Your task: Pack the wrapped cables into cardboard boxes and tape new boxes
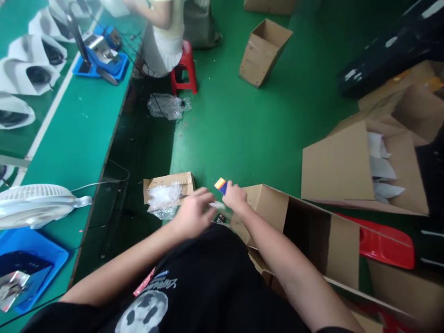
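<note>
Steady one side, guide the other

The right hand (236, 196) grasps a small blue-and-yellow piece (221, 186), which sticks out past the fingers just in front of the body. Whether it is a little box or a tool is too small to tell. The left hand (197, 213) is blurred, its fingers curled beside a pale strip (217, 204) that lies between the two hands; I cannot tell if it pinches the strip or is free of it.

Good handling here probably means letting the right hand act as the anchor: hold the piece firmly but without crushing it, and let the left fingertips do the fine work. Keeping the hands near each other should stop the thin strip from folding or twisting.

The open cardboard carton (268, 208) stands close by the right wrist, so its edge could catch a wide elbow swing. Clear plastic bags (164, 196) sit in a shallow cardboard tray (189, 182) beyond the left hand; best keep the strip clear of them.
</note>
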Tool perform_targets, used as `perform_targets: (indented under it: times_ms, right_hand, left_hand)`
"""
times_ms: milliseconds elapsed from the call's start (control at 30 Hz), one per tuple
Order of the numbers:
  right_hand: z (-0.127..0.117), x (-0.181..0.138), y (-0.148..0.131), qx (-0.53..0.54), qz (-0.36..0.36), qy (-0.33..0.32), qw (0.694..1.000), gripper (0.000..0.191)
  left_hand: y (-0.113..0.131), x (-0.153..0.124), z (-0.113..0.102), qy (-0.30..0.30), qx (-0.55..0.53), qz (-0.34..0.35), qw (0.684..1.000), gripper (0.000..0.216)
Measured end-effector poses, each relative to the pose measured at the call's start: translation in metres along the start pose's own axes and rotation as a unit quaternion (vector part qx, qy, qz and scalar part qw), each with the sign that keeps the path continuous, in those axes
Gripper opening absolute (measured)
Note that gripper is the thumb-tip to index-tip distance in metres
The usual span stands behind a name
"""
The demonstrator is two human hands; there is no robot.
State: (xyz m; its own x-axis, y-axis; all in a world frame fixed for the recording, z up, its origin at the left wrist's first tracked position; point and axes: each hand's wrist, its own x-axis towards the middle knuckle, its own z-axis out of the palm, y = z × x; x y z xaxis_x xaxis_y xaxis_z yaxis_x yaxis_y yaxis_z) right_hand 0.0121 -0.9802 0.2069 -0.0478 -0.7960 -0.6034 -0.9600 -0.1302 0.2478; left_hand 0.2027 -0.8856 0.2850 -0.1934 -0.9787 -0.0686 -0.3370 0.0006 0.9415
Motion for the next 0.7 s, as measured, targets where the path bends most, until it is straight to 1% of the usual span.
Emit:
perform_targets:
  times_ms: [33, 67, 100, 133, 167, 200, 233, 300, 333, 367, 400, 433, 500, 567, 600, 700]
  right_hand:
    - [0.009, 0.000, 0.004, 0.020, 0.014, -0.001, 1.000, 0.042]
    - [0.018, -0.002, 0.010, 0.041, 0.026, -0.001, 0.999, 0.043]
    - [0.027, -0.005, 0.015, 0.062, 0.036, 0.000, 0.997, 0.043]
    - [0.036, -0.009, 0.020, 0.079, 0.040, 0.000, 0.996, 0.043]
    - [0.043, -0.014, 0.026, 0.094, 0.042, -0.002, 0.995, 0.042]
    - [0.050, -0.018, 0.030, 0.107, 0.044, -0.004, 0.993, 0.042]
    - [0.055, -0.023, 0.034, 0.118, 0.048, -0.007, 0.992, 0.043]
    - [0.063, -0.031, 0.043, 0.140, 0.063, -0.011, 0.988, 0.046]
    - [0.066, -0.035, 0.046, 0.151, 0.072, -0.012, 0.986, 0.049]
    - [0.068, -0.038, 0.050, 0.163, 0.082, -0.011, 0.983, 0.051]
    - [0.069, -0.041, 0.053, 0.173, 0.091, -0.010, 0.981, 0.052]
    - [0.069, -0.043, 0.056, 0.182, 0.098, -0.008, 0.978, 0.052]
    - [0.067, -0.046, 0.059, 0.195, 0.107, -0.007, 0.975, 0.052]
    - [0.063, -0.048, 0.058, 0.208, 0.108, -0.008, 0.972, 0.054]
    - [0.061, -0.048, 0.056, 0.214, 0.107, -0.008, 0.971, 0.054]
    - [0.052, -0.045, 0.047, 0.225, 0.101, -0.007, 0.969, 0.055]
  left_hand:
    - [-0.030, 0.000, -0.012, 0.035, 0.007, -0.067, 0.997, 0.020]
    - [-0.062, -0.002, -0.023, 0.066, 0.008, -0.143, 0.987, 0.026]
    - [-0.094, -0.005, -0.031, 0.101, 0.002, -0.217, 0.971, 0.029]
    - [-0.123, -0.009, -0.036, 0.127, -0.023, -0.269, 0.955, 0.029]
    - [-0.148, -0.014, -0.037, 0.147, -0.070, -0.311, 0.936, 0.026]
    - [-0.168, -0.020, -0.036, 0.156, -0.138, -0.339, 0.917, 0.021]
    - [-0.182, -0.025, -0.032, 0.151, -0.221, -0.357, 0.895, 0.017]
    - [-0.200, -0.033, -0.022, 0.120, -0.380, -0.375, 0.837, 0.016]
    - [-0.205, -0.036, -0.018, 0.106, -0.432, -0.379, 0.811, 0.021]
    - [-0.209, -0.038, -0.015, 0.104, -0.460, -0.384, 0.794, 0.026]
    - [-0.213, -0.039, -0.013, 0.112, -0.466, -0.391, 0.785, 0.031]
    - [-0.217, -0.040, -0.013, 0.130, -0.456, -0.402, 0.784, 0.034]
    - [-0.224, -0.042, -0.017, 0.171, -0.393, -0.425, 0.797, 0.037]
    - [-0.230, -0.043, -0.025, 0.189, -0.307, -0.433, 0.826, 0.034]
    - [-0.231, -0.043, -0.030, 0.189, -0.262, -0.426, 0.845, 0.033]
    - [-0.230, -0.039, -0.044, 0.188, -0.156, -0.369, 0.897, 0.041]
